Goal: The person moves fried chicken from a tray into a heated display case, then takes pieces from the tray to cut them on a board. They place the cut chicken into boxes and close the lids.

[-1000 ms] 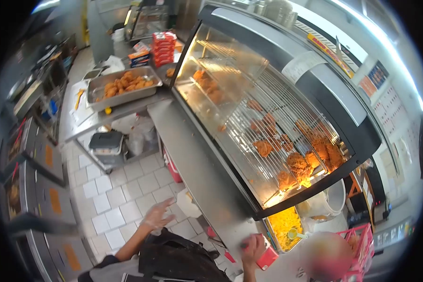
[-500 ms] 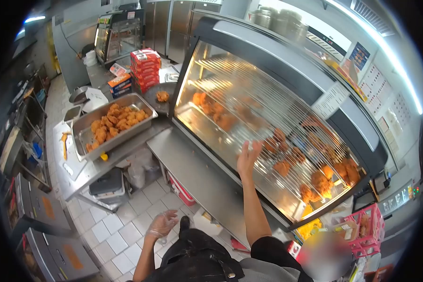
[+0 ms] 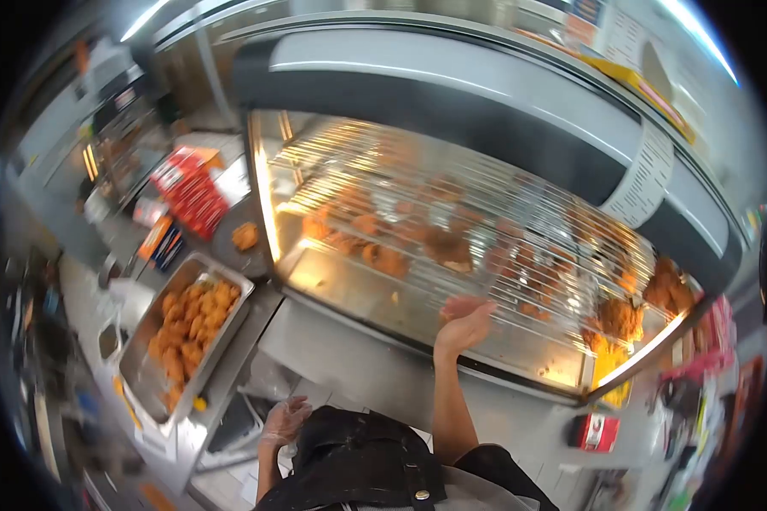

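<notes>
My right hand (image 3: 467, 327), bare, reaches up to the glass front of a lit food warmer (image 3: 341, 294). Its fingers are stretched out to the right, low against the pane, and nothing shows in it. Behind the glass, brown fried chicken pieces (image 3: 446, 247) lie on and below wire racks (image 3: 383, 183). A clear plastic glove covers my left hand (image 3: 286, 419), which hangs low beside my dark apron (image 3: 358, 456) with loosely bent, parted fingers and nothing held. Left of the warmer, a deep metal tray (image 3: 132, 375) is partly filled with fried chicken (image 3: 192, 324).
Stacked red boxes (image 3: 189, 192) and a blue and orange box (image 3: 160, 243) stand behind the tray. One fried piece (image 3: 245, 236) lies near the warmer's left end. A metal counter (image 3: 332, 341) runs along its front, with a red and white box (image 3: 597, 433) at the right.
The view has swung to the right and closer to the warmer. My right hand has turned, its fingers now pointing right instead of up. My left hand stays low at my side.
</notes>
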Demonstrator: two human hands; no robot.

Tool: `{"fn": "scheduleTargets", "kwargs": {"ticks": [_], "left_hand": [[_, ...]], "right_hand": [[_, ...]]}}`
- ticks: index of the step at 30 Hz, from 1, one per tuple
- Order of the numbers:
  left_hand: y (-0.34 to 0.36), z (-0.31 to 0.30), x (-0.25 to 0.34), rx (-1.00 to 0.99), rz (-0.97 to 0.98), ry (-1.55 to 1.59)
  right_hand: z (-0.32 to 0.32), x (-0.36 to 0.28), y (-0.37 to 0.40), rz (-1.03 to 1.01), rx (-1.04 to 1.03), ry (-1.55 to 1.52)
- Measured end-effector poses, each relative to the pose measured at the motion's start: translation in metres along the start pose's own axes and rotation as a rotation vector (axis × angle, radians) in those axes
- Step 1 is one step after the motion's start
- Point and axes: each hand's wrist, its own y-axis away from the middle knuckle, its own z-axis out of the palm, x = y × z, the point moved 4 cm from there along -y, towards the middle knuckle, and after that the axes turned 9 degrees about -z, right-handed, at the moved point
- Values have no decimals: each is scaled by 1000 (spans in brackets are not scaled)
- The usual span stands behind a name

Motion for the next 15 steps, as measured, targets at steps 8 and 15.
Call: {"fn": "scheduleTargets", "kwargs": {"ticks": [8, 15], "left_hand": [[-99, -112, 131, 126, 675, -264], [-109, -177, 200, 30, 850, -42]], "right_hand": [[9, -7, 5, -67, 443, 253], [-32, -21, -33, -383, 631, 613]]}}
